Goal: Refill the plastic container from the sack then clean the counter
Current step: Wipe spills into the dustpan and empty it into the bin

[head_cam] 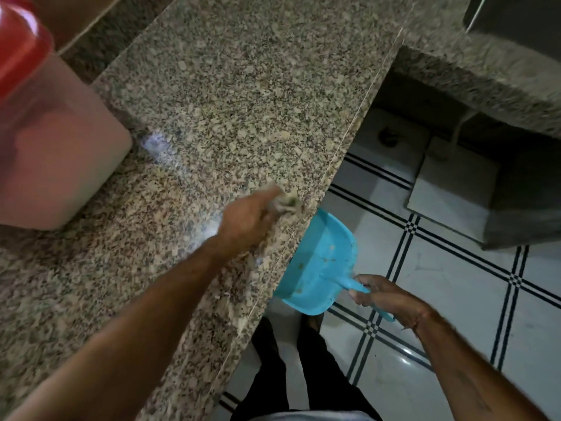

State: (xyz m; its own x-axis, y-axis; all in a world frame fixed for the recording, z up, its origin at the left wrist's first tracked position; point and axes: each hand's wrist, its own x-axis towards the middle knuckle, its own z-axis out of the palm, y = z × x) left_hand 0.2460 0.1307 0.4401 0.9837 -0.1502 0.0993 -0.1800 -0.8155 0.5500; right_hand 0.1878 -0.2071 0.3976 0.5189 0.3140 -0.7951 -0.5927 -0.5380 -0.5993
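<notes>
A translucent plastic container [51,153] with a red lid stands at the left on the speckled granite counter [243,86]. My left hand [246,223] is closed around a crumpled cloth [285,203] pressed on the counter close to its front edge; the hand is motion-blurred. Just below that edge, my right hand [385,299] grips the handle of a turquoise dustpan [318,265], whose mouth is tucked under the counter lip. A few crumbs lie in the pan. No sack is in view.
A second granite counter section [485,71] juts out at the upper right, with dark space beneath it. Below is a white tiled floor [455,284] with black line patterns. My dark-trousered legs [303,375] stand by the counter.
</notes>
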